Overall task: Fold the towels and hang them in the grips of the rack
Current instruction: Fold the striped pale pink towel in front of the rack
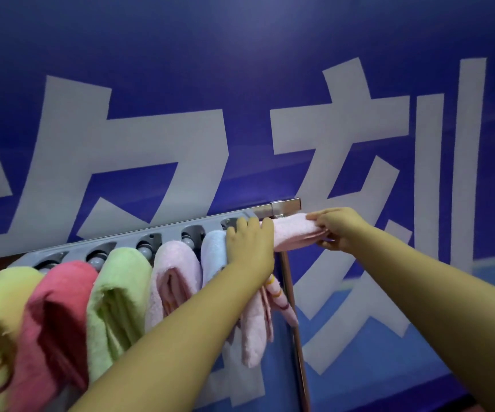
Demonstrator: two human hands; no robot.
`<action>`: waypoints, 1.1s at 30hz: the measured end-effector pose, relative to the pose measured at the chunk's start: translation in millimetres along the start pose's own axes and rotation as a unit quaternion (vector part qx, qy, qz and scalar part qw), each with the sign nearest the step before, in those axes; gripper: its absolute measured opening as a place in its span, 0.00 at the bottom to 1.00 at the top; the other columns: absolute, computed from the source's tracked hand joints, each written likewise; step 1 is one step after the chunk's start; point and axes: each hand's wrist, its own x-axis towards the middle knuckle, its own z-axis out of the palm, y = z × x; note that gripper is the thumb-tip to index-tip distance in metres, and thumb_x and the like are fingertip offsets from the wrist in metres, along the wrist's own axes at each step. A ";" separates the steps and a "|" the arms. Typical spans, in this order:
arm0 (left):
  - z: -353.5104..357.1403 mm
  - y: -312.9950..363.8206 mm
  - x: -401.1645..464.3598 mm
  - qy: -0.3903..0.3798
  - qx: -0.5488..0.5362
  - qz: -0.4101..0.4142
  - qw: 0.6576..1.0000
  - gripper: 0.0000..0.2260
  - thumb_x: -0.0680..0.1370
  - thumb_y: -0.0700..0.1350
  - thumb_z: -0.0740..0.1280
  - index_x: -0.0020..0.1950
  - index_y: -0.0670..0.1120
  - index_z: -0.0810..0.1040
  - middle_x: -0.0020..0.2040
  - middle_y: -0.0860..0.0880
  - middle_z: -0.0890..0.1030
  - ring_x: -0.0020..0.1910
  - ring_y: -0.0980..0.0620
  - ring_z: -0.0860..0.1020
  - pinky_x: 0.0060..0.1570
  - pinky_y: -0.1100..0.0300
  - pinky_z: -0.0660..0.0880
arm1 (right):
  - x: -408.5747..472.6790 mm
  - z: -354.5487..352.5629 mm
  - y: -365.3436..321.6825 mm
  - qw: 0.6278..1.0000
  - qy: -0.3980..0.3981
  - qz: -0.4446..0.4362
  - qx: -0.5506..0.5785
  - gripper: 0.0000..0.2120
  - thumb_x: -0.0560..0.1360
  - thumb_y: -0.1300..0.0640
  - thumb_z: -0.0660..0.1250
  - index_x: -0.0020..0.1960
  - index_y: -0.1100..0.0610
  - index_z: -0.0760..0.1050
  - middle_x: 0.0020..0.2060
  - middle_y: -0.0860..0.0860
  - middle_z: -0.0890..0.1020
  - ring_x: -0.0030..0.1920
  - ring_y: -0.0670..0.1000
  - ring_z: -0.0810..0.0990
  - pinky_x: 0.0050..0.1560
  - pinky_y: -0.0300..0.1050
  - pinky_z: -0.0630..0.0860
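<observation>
A grey rack [127,239] with a row of ball grips runs from lower left up to a chrome frame corner [284,207]. Folded towels hang from it: yellow-green [2,295], red [56,310], green [115,295], pink [172,281] and light blue [213,251]. A folded pale pink towel [292,233] lies stretched at the rack's right end. My left hand [250,248] lies over its left part at the last grip, fingers curled over the top. My right hand [336,228] pinches its right end. More of the pink towel [255,331] hangs below my left forearm.
A blue banner wall [240,69] with large white characters stands close behind the rack. A chrome upright post [292,307] drops from the rack's right end beside the hanging pink towel.
</observation>
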 end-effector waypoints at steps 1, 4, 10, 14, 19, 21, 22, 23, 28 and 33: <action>1.4 0.8 0.1 0.007 0.024 0.005 1.000 0.25 0.71 0.43 0.69 0.66 0.46 0.64 0.65 0.43 0.70 0.63 0.42 0.67 0.59 0.51 0.65 | -0.2 -0.9 2.5 1.000 -0.005 -0.002 0.010 0.12 0.75 0.66 0.64 0.57 0.63 0.78 0.47 0.57 0.73 0.49 0.55 0.72 0.41 0.45 0.75; 1.7 1.0 0.5 0.017 0.062 0.018 0.998 0.26 0.73 0.39 0.68 0.67 0.45 0.62 0.66 0.41 0.68 0.63 0.41 0.67 0.59 0.51 0.65 | 0.5 -3.3 2.5 0.999 -0.011 -0.020 0.039 0.13 0.75 0.70 0.61 0.55 0.62 0.79 0.52 0.57 0.72 0.49 0.55 0.72 0.45 0.46 0.75; -2.3 -5.1 -0.9 0.047 -0.060 0.015 0.997 0.24 0.74 0.34 0.62 0.69 0.42 0.59 0.63 0.43 0.70 0.59 0.43 0.71 0.45 0.55 0.68 | -0.2 2.3 -27.1 0.993 -0.004 -0.083 0.081 0.14 0.75 0.71 0.60 0.52 0.60 0.81 0.53 0.57 0.73 0.48 0.53 0.74 0.46 0.46 0.76; 0.7 -9.9 -2.5 0.063 -0.100 -0.016 0.993 0.20 0.76 0.38 0.59 0.68 0.40 0.62 0.60 0.41 0.74 0.55 0.41 0.75 0.42 0.54 0.67 | -9.6 21.8 -56.1 0.991 -0.027 -0.117 0.059 0.11 0.74 0.65 0.66 0.55 0.62 0.79 0.49 0.56 0.74 0.50 0.55 0.74 0.32 0.41 0.73; -0.8 -9.4 -4.8 0.115 -0.166 -0.080 0.976 0.13 0.75 0.38 0.63 0.58 0.40 0.67 0.58 0.41 0.72 0.56 0.41 0.71 0.50 0.53 0.66 | -19.7 40.6 -82.7 0.983 -0.056 -0.169 0.040 0.09 0.73 0.64 0.67 0.53 0.62 0.80 0.48 0.58 0.77 0.50 0.56 0.76 0.32 0.41 0.75; -1.7 -7.8 -3.9 0.118 -0.167 -0.100 0.974 0.14 0.74 0.37 0.65 0.57 0.41 0.66 0.58 0.41 0.71 0.56 0.41 0.71 0.49 0.54 0.67 | -21.7 41.6 -84.8 0.983 -0.054 -0.175 0.036 0.07 0.74 0.63 0.67 0.51 0.61 0.81 0.46 0.57 0.76 0.50 0.56 0.76 0.31 0.40 0.74; -2.7 -7.7 -3.4 0.114 -0.161 -0.107 0.974 0.15 0.74 0.37 0.66 0.58 0.41 0.65 0.58 0.41 0.71 0.56 0.41 0.72 0.49 0.54 0.67 | -21.1 40.7 -84.1 0.982 -0.054 -0.175 0.035 0.07 0.74 0.64 0.67 0.51 0.61 0.81 0.46 0.57 0.77 0.51 0.56 0.76 0.31 0.40 0.75; -4.0 -8.3 -2.7 0.114 -0.151 -0.110 0.976 0.15 0.74 0.36 0.65 0.59 0.41 0.65 0.58 0.42 0.71 0.55 0.41 0.72 0.49 0.53 0.68 | -19.7 38.8 -82.6 0.982 -0.056 -0.176 0.035 0.06 0.74 0.64 0.66 0.49 0.61 0.81 0.46 0.56 0.77 0.51 0.56 0.76 0.31 0.40 0.75; -11.0 -15.2 -0.8 0.108 -0.072 -0.102 0.986 0.18 0.73 0.34 0.62 0.62 0.41 0.64 0.59 0.43 0.71 0.56 0.43 0.72 0.50 0.53 0.67 | -6.6 29.5 -65.9 0.979 -0.057 -0.192 0.036 0.14 0.76 0.69 0.60 0.44 0.55 0.81 0.49 0.52 0.76 0.52 0.54 0.75 0.34 0.40 0.75; -2.4 -13.2 2.1 0.043 -0.047 -0.043 0.997 0.19 0.72 0.34 0.64 0.60 0.42 0.65 0.60 0.44 0.71 0.58 0.43 0.71 0.50 0.55 0.67 | 15.1 17.5 -36.7 0.990 0.000 -0.120 0.072 0.10 0.75 0.67 0.63 0.53 0.61 0.80 0.54 0.57 0.75 0.50 0.55 0.75 0.35 0.43 0.75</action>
